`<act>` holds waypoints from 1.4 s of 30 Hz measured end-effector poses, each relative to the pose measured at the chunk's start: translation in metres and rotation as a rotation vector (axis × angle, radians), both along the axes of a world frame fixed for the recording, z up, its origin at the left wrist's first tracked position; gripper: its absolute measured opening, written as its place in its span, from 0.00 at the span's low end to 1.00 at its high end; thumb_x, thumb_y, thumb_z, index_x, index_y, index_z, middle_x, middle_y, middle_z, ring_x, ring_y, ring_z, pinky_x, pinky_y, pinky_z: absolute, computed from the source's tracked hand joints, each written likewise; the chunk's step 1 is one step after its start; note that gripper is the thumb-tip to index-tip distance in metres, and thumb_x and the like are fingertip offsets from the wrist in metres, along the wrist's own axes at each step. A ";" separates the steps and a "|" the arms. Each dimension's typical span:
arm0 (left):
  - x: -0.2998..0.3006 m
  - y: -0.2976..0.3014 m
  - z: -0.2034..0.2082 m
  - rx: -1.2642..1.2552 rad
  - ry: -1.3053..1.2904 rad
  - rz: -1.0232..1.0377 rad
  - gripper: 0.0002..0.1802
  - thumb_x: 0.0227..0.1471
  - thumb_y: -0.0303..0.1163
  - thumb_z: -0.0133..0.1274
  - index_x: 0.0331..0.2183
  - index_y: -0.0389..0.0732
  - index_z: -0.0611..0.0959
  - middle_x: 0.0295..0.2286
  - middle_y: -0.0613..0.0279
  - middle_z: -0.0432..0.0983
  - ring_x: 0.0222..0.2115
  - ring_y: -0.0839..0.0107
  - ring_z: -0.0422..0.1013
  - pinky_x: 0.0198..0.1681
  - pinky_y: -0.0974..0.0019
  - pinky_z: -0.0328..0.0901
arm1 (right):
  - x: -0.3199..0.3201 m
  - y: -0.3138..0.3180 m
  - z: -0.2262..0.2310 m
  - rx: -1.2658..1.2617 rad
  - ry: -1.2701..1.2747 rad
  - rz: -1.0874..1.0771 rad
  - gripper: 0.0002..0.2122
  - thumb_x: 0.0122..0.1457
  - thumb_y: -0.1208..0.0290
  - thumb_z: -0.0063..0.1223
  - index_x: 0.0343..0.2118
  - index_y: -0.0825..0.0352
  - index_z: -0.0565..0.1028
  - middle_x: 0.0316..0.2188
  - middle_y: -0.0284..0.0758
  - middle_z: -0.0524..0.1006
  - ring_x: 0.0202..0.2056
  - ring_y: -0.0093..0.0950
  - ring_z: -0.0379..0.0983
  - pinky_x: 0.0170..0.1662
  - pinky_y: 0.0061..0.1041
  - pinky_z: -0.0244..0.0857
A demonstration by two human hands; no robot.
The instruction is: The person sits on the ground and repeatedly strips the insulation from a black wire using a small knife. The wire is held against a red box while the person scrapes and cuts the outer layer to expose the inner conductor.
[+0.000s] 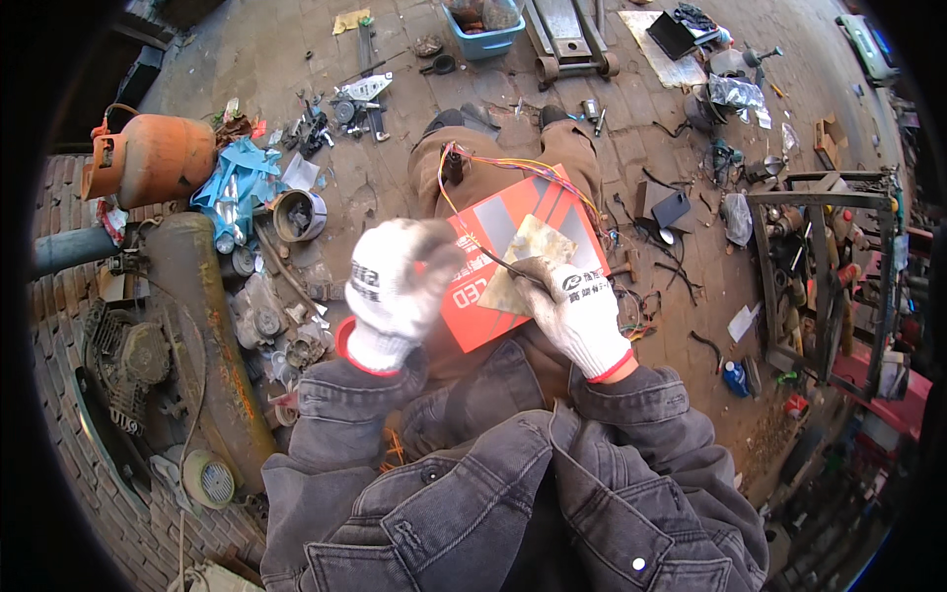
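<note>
Jacket: dark grey denim (449, 493), its two sleeves reaching forward toward the red cardboard box (475, 331).
Box: lying slantwise over brown trouser legs (431, 168), its nearest corner toward the jacket.
Box print: large white lettering near its left edge, with grey and darker diagonal bands across the red.
Glove print: dark characters on the backs of both white knitted gloves; the left set is blurred.
Left hand (400, 281): over the box's left edge, fingers curled and smeared by motion; I cannot tell whether they grip anything.
Right hand (572, 306): over the box's right half, fingertips closed together on a thin dark-sheathed wire (496, 259).
Stained sheet (545, 240): yellowish, flat on the box, partly under the right hand.
Coloured wires (513, 161): looping over the box's far edge from a dark connector (454, 170).
Beyond the box: a blue plastic basin (483, 42) and a grey trolley jack (565, 44).
Left of the box: an open tin (299, 215), then an orange gas cylinder (166, 158).
Right of the box: paved floor strewn with black cables (681, 281) and a white scrap (742, 324), bounded by a metal frame (819, 198).
</note>
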State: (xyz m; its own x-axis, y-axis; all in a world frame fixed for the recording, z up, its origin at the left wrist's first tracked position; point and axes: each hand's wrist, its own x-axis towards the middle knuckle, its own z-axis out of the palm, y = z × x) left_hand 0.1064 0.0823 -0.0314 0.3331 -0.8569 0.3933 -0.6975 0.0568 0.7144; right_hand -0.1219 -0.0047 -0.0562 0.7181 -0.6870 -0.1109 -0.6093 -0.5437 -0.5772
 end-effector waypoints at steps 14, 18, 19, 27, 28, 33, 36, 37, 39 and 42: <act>-0.044 -0.013 -0.018 0.184 0.012 0.005 0.12 0.47 0.35 0.66 0.36 0.46 0.85 0.33 0.60 0.79 0.36 0.55 0.75 0.42 0.53 0.67 | -0.018 0.002 0.035 -0.008 0.087 -0.059 0.12 0.61 0.69 0.62 0.46 0.63 0.82 0.37 0.43 0.85 0.38 0.42 0.83 0.42 0.35 0.75; -0.036 -0.009 -0.027 0.200 -0.247 -0.094 0.16 0.46 0.32 0.65 0.41 0.49 0.85 0.37 0.62 0.78 0.40 0.56 0.74 0.46 0.52 0.66 | -0.021 0.000 0.042 0.014 0.011 -0.033 0.13 0.62 0.71 0.60 0.50 0.64 0.80 0.39 0.43 0.84 0.40 0.41 0.83 0.44 0.34 0.75; -0.036 -0.006 -0.028 0.208 -0.246 -0.094 0.17 0.47 0.32 0.63 0.42 0.50 0.85 0.37 0.63 0.78 0.41 0.56 0.74 0.47 0.52 0.66 | -0.021 -0.001 0.044 -0.013 -0.018 -0.005 0.14 0.63 0.71 0.59 0.51 0.64 0.79 0.39 0.43 0.84 0.41 0.41 0.83 0.45 0.34 0.75; -0.024 0.003 -0.033 0.249 -0.239 -0.210 0.19 0.47 0.33 0.62 0.44 0.51 0.85 0.43 0.62 0.77 0.47 0.54 0.73 0.52 0.51 0.66 | -0.013 -0.006 0.037 0.169 -0.135 0.056 0.13 0.67 0.74 0.53 0.53 0.68 0.75 0.39 0.45 0.82 0.40 0.43 0.82 0.44 0.36 0.73; -0.023 0.004 -0.034 0.256 -0.235 -0.219 0.20 0.46 0.33 0.62 0.44 0.51 0.85 0.45 0.61 0.77 0.48 0.54 0.73 0.53 0.50 0.66 | -0.011 -0.006 0.032 0.173 -0.145 0.067 0.13 0.67 0.74 0.53 0.53 0.68 0.75 0.38 0.44 0.82 0.40 0.42 0.82 0.44 0.36 0.73; -0.019 0.003 -0.041 0.205 -0.269 -0.129 0.23 0.40 0.34 0.65 0.43 0.55 0.86 0.51 0.54 0.74 0.53 0.47 0.70 0.57 0.47 0.64 | -0.006 -0.002 0.015 0.203 -0.126 0.061 0.12 0.68 0.74 0.51 0.52 0.68 0.76 0.36 0.44 0.82 0.38 0.41 0.82 0.43 0.35 0.74; -0.016 0.003 -0.042 0.219 -0.252 -0.126 0.25 0.37 0.35 0.67 0.43 0.55 0.86 0.52 0.51 0.73 0.55 0.46 0.69 0.57 0.46 0.65 | -0.006 0.000 0.011 0.179 -0.109 0.052 0.12 0.68 0.73 0.51 0.52 0.68 0.75 0.35 0.45 0.82 0.38 0.42 0.82 0.42 0.36 0.74; -0.016 0.003 -0.042 0.215 -0.255 -0.120 0.24 0.37 0.34 0.67 0.42 0.55 0.86 0.52 0.53 0.73 0.55 0.47 0.69 0.56 0.46 0.66 | -0.006 0.001 0.011 0.155 -0.115 0.058 0.12 0.68 0.73 0.51 0.52 0.69 0.75 0.35 0.45 0.82 0.38 0.42 0.82 0.42 0.36 0.73; -0.015 0.003 -0.042 0.218 -0.251 -0.114 0.23 0.37 0.33 0.67 0.42 0.55 0.85 0.52 0.54 0.72 0.56 0.48 0.68 0.56 0.46 0.66 | -0.006 0.004 0.012 0.078 -0.063 0.081 0.12 0.68 0.73 0.52 0.52 0.68 0.75 0.33 0.44 0.82 0.36 0.43 0.82 0.40 0.36 0.74; -0.016 0.003 -0.043 0.244 -0.219 -0.111 0.23 0.38 0.34 0.67 0.42 0.56 0.85 0.53 0.54 0.71 0.57 0.48 0.67 0.58 0.46 0.65 | -0.004 0.009 0.016 -0.015 0.007 0.104 0.11 0.67 0.72 0.53 0.50 0.68 0.74 0.31 0.43 0.81 0.32 0.44 0.81 0.36 0.36 0.74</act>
